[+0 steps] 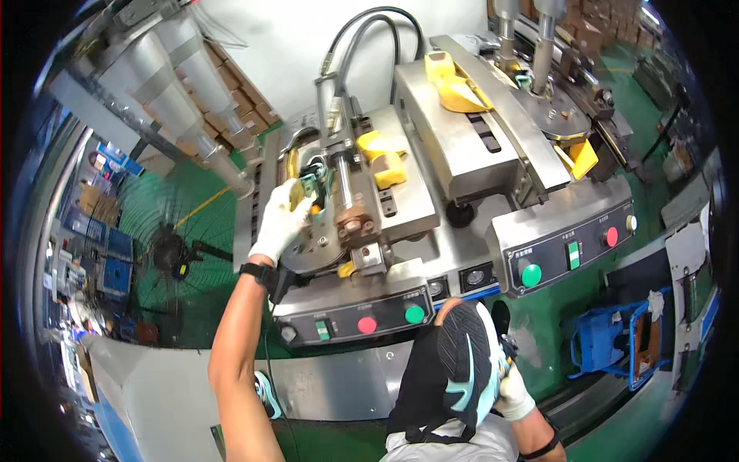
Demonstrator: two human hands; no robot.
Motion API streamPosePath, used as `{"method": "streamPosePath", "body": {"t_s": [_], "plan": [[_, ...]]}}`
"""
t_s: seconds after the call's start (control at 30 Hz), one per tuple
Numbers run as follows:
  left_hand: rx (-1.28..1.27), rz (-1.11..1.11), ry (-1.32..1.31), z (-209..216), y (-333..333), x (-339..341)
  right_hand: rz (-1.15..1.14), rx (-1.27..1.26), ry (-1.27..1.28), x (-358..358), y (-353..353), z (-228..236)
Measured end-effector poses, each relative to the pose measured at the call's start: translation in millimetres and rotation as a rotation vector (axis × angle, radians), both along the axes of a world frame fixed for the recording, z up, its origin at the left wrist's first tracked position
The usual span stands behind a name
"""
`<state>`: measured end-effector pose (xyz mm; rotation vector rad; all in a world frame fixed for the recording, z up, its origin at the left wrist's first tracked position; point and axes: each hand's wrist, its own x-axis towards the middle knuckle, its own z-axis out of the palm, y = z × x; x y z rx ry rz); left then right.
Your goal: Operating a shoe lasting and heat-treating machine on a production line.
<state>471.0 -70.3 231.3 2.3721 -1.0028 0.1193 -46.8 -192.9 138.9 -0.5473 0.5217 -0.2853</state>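
My left hand (279,221), in a white glove, reaches into the left machine station. Its fingers curl at a small greenish fitting (309,187) above the round metal plate (312,254); what lies between them is hidden. A black sneaker (467,358) with light-blue and white trim is in my right hand (514,394), also gloved. The sneaker stands tilted toe up over my lap, its patterned sole partly toward me. My right fingers wrap the shoe's right side and are partly hidden behind it.
Yellow shoe-shaped blocks (382,159) lie on the left machine's metal top, and more yellow blocks (454,85) sit on the right one. Button panels (354,316) line the front edge. A caged fan (169,250) stands left; a blue stool (612,343) stands right.
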Motion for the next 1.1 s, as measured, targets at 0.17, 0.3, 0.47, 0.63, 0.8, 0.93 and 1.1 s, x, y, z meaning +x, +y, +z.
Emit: {"method": "streamPosePath", "body": {"t_s": [0.17, 0.3, 0.47, 0.63, 0.8, 0.93, 1.1], "plan": [[0.099, 0.2, 0.001, -36.5, -58.7, 74.8, 0.022, 0.156, -0.107, -27.6, -15.6, 8.7], [0.249, 0.273, 0.287, -37.2, -100.0, 72.6, -0.066, 0.142, -0.062, -28.7, -22.6, 8.8], [0.192, 0.269, 0.216, 6.7, -68.4, 77.3, -0.06, -0.036, 0.005, -11.5, -19.1, 2.5], [-0.029, 0.192, -0.113, 66.3, 8.0, 26.4, -0.066, -0.183, 0.062, 11.7, -12.7, 13.0], [-0.231, 0.174, -0.089, 65.8, 117.9, -117.3, 0.003, -0.228, 0.008, 45.0, 0.6, 42.8], [-0.229, 0.284, -0.071, 3.7, 223.4, -217.1, 0.077, -0.369, 0.069, 86.5, 17.7, 68.4], [-0.105, 0.604, 0.22, -112.9, 307.2, -292.0, 0.119, -0.595, 0.039, 198.8, 30.3, 113.8]]}}
